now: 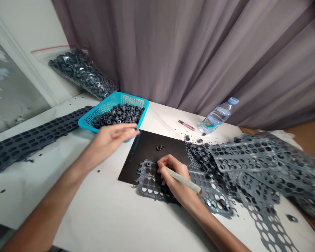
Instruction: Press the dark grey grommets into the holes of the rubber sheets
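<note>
My left hand is raised just in front of the turquoise basket, its thumb and fingers closed on a small black rubber piece that barely shows at the fingertips. Black rubber rings fill the basket. Over the black mat, my right hand grips a pen-like tool with a pale grey handle and a reddish end; its working tip is hidden. Beneath that hand lies a perforated black rubber sheet, one ring still in its upper left corner. Two loose rings rest on the mat.
A bag of black rings leans behind the basket, with a holed rubber strip at left. Small pink-handled snips and a water bottle stand at the back. Punched sheets and scraps pile up at right.
</note>
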Available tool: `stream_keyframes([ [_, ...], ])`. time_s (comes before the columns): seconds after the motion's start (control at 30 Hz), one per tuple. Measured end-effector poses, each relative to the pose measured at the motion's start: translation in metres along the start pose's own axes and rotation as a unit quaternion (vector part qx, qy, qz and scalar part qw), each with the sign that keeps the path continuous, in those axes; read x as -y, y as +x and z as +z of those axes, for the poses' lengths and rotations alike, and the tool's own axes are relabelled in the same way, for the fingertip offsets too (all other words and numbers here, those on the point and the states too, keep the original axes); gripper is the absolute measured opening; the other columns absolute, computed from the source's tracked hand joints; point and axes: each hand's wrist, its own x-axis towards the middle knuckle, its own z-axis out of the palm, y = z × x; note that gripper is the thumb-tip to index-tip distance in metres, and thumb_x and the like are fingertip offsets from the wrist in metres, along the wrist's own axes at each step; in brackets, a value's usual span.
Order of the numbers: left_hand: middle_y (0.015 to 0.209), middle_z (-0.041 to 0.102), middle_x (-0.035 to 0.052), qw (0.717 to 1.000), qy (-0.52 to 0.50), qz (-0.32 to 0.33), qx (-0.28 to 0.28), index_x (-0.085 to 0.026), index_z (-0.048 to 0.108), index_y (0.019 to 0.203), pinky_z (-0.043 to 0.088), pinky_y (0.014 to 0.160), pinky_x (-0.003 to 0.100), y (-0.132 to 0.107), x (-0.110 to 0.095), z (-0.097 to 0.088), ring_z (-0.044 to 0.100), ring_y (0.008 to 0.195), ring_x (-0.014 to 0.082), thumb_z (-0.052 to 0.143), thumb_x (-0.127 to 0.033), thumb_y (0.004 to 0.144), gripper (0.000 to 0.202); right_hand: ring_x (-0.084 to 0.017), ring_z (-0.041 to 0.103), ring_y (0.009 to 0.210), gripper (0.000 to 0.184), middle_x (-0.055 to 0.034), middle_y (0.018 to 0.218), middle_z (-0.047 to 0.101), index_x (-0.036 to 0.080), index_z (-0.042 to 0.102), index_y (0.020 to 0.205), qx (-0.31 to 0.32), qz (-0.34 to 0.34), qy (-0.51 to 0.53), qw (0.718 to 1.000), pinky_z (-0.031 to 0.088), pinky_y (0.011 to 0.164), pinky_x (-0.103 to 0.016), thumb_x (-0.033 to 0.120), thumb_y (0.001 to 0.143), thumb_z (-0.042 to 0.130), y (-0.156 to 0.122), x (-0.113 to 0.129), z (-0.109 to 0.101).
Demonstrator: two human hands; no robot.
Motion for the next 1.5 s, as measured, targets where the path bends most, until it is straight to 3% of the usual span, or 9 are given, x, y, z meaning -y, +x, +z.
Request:
stream_keyframes([
  [0.07,0.125,0.077,0.0086,0.992,0.041,0.083,-0.088,-0.021,0.074,0.124,0.047,0.118,0.047,0.006,-0.006,-0.017,0.070,0.122,0.0295,0.073,-0.045,0.093,0.040,-0.013,0.057,0.056,0.015,0.0003,0.075,0.063,0.020,0.061,0.090,0.009,0.002,-0.003,1.000,0.050,0.045,-0.020,0.034,0.096,0.057,0.001,0.006,-0.002],
  [0.17,0.127,0.076,0.0073,0.973,0.079,0.162,-0.146,-0.021,0.075,0.123,0.048,0.117,0.046,0.014,-0.004,-0.034,0.070,0.122,0.0291,0.071,-0.046,0.093,0.040,-0.012,0.057,0.054,0.011,0.0010,0.077,0.063,0.020,0.062,0.091,0.029,-0.004,0.001,1.000,0.049,0.043,-0.020,0.029,0.093,0.057,0.003,0.012,-0.004],
  [0.4,0.133,0.071,0.0059,0.904,0.309,0.209,-0.207,-0.026,0.066,0.136,0.052,0.109,0.045,0.026,0.022,-0.047,0.070,0.117,0.0277,0.070,-0.038,0.094,0.043,-0.009,0.053,0.051,0.009,0.0031,0.073,0.063,0.020,0.064,0.092,0.080,-0.003,0.039,0.996,0.042,0.042,-0.017,0.020,0.090,0.055,0.005,-0.001,-0.004],
  [0.53,0.146,0.062,0.0052,0.846,0.425,0.272,-0.171,-0.027,0.060,0.142,0.037,0.121,0.050,0.022,0.021,-0.040,0.049,0.141,0.0291,0.063,-0.032,0.099,0.044,-0.009,0.052,0.053,0.010,0.0024,0.073,0.063,0.020,0.065,0.092,0.083,0.003,0.049,0.995,0.041,0.042,-0.017,0.022,0.091,0.056,0.006,-0.004,-0.003],
  [0.6,0.139,0.067,0.0053,0.836,0.423,0.318,-0.143,-0.026,0.064,0.135,0.038,0.119,0.049,0.016,0.017,-0.027,0.050,0.137,0.0278,0.059,-0.029,0.101,0.035,-0.009,0.052,0.054,0.010,0.0019,0.074,0.064,0.019,0.066,0.091,0.086,0.002,0.050,0.995,0.041,0.043,-0.016,0.023,0.092,0.057,0.007,-0.002,-0.003],
  [0.8,0.106,0.073,0.0026,0.855,0.396,0.302,0.145,-0.024,0.070,0.108,0.050,0.097,0.036,-0.006,0.019,0.020,0.061,0.109,0.0216,0.059,-0.022,0.101,0.013,-0.009,0.051,0.056,0.009,0.0015,0.075,0.064,0.019,0.065,0.092,0.094,0.006,0.051,0.994,0.040,0.044,-0.016,0.025,0.092,0.059,0.007,0.001,-0.004],
  [0.9,0.100,0.071,0.0025,0.846,0.405,0.272,0.216,-0.022,0.070,0.104,0.049,0.091,0.036,-0.009,0.026,0.028,0.062,0.102,0.0210,0.058,-0.018,0.100,0.013,-0.010,0.052,0.057,0.011,0.0005,0.075,0.065,0.019,0.066,0.092,0.090,0.006,0.049,0.995,0.039,0.044,-0.016,0.028,0.094,0.059,0.007,-0.001,-0.003],
  [1.4,0.094,0.072,0.0056,0.841,0.412,0.277,0.214,-0.020,0.072,0.095,0.045,0.086,0.038,-0.010,0.033,0.032,0.062,0.095,0.0238,0.058,-0.024,0.101,0.015,-0.011,0.049,0.060,0.015,0.0030,0.070,0.060,0.019,0.064,0.084,0.091,-0.051,-0.020,0.994,0.038,0.054,-0.021,0.028,0.094,0.059,0.008,0.006,-0.003],
  [1.5,0.092,0.073,0.0048,0.892,0.342,0.270,0.124,-0.021,0.071,0.091,0.047,0.085,0.036,-0.012,0.028,0.033,0.063,0.093,0.0225,0.057,-0.028,0.102,0.018,-0.011,0.048,0.062,0.013,0.0038,0.068,0.057,0.019,0.063,0.081,0.075,-0.072,-0.040,0.994,0.037,0.057,-0.021,0.025,0.092,0.060,0.007,0.006,-0.002],
])
